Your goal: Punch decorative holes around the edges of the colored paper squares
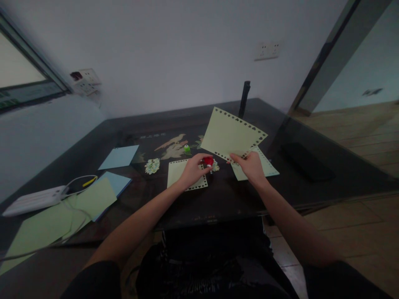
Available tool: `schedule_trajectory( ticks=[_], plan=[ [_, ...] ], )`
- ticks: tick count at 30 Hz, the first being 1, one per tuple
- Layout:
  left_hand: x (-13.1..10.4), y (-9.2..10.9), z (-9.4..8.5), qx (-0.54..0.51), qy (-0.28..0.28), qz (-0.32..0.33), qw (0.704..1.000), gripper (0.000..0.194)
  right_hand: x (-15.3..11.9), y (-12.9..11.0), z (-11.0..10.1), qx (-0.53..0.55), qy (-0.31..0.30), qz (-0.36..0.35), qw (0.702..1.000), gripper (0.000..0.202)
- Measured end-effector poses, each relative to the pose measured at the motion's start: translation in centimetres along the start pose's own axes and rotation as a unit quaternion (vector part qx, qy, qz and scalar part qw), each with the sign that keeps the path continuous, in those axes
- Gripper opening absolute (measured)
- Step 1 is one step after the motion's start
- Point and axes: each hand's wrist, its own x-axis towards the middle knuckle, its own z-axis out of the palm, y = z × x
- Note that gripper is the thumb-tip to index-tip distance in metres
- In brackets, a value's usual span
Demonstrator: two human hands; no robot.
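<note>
My left hand [195, 169] is closed around a small red craft punch [208, 160], pinched between thumb and fingers. Pale green paper [233, 133] with small shapes punched along its edges is gripped by its lower edge in my right hand [252, 166] and raised at a tilt. Beneath my left hand lies another punched sheet [176, 172]. More pale paper [269, 167] rests under and beyond my right hand. A green punch [187, 149] stands behind my left hand. Small paper cut-outs [215, 166] lie just beyond the red punch.
A heap of cut-outs [152, 166] sits left of centre on the dark table [187, 209]. Farther left are blue sheets [120, 157], green sheets [43, 226] and a white power strip [34, 200] with a cable. At right lies a flat black object [307, 162].
</note>
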Motion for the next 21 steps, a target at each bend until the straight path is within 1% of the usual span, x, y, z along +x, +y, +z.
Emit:
schedule_trajectory(
  ticks=[2, 5, 7, 10, 12, 14, 16, 18, 21],
  plan=[
    [0.2, -0.2, -0.1, -0.010, 0.003, -0.003, 1.000, 0.032, 0.2, 0.3, -0.1, 0.023, -0.009, 0.017, 1.000, 0.031],
    [0.6, -0.3, -0.3, -0.032, 0.003, -0.023, 0.999, 0.031, 0.4, 0.4, -0.5, 0.091, -0.027, 0.058, 0.994, 0.032],
    [1.1, -0.2, -0.5, -0.042, 0.000, -0.043, 0.998, 0.030, 0.6, 0.4, -1.2, 0.131, -0.015, 0.068, 0.989, 0.033],
    [2.0, 0.0, -0.6, -0.052, 0.002, -0.063, 0.997, 0.035, 1.0, 0.8, -3.1, 0.156, 0.033, 0.063, 0.985, 0.034],
    [2.7, 0.2, -0.5, -0.085, 0.008, -0.068, 0.994, 0.038, 1.3, 1.4, -4.8, 0.159, 0.059, 0.062, 0.983, 0.034],
    [3.5, 0.1, -0.2, -0.135, 0.008, -0.075, 0.988, 0.037, 1.5, 2.1, -6.5, 0.172, 0.079, 0.070, 0.979, 0.034],
    [4.4, -0.1, 0.3, -0.184, 0.005, -0.092, 0.979, 0.033, 1.6, 2.9, -8.0, 0.186, 0.107, 0.067, 0.974, 0.031],
    [5.2, -0.4, 0.9, -0.230, 0.003, -0.123, 0.965, 0.029, 1.4, 3.6, -9.3, 0.186, 0.122, 0.066, 0.973, 0.027],
    [6.7, -0.9, 1.9, -0.298, 0.009, -0.171, 0.939, 0.021, 1.1, 4.3, -10.6, 0.188, 0.136, 0.068, 0.970, 0.025]
  ],
)
